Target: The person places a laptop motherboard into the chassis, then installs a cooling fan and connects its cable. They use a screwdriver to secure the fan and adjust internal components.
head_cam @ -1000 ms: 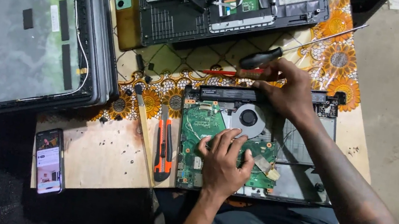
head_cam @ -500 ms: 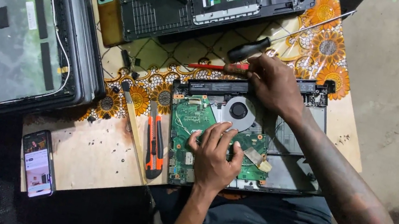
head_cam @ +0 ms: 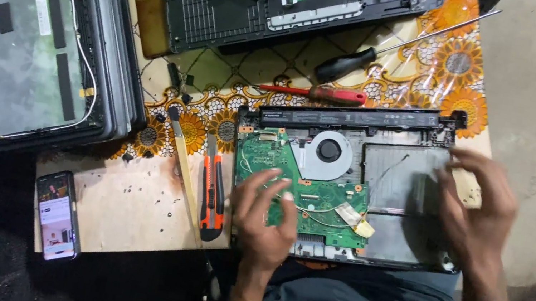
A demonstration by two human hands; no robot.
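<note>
An opened black laptop base (head_cam: 424,126) lies in front of me with its green motherboard (head_cam: 267,154) and round fan (head_cam: 328,151) exposed. My left hand (head_cam: 264,219) rests flat on the lower left of the motherboard, fingers spread, holding nothing. My right hand (head_cam: 480,208) is blurred at the right end of the base, over the bare grey bay (head_cam: 398,176), fingers apart and nothing seen in them. A red-handled screwdriver (head_cam: 314,93) lies just behind the base's back edge.
A black-handled screwdriver (head_cam: 348,62) and a laptop keyboard deck (head_cam: 248,9) lie farther back. An orange utility knife (head_cam: 213,188) and a thin blade strip (head_cam: 185,166) sit left of the base. Stacked laptop lids (head_cam: 27,30) fill the left; a lit phone (head_cam: 58,213) lies at the front left corner.
My right hand has left the base's back edge near the red screwdriver and swung to the right end of the base. My left hand stays on the motherboard.
</note>
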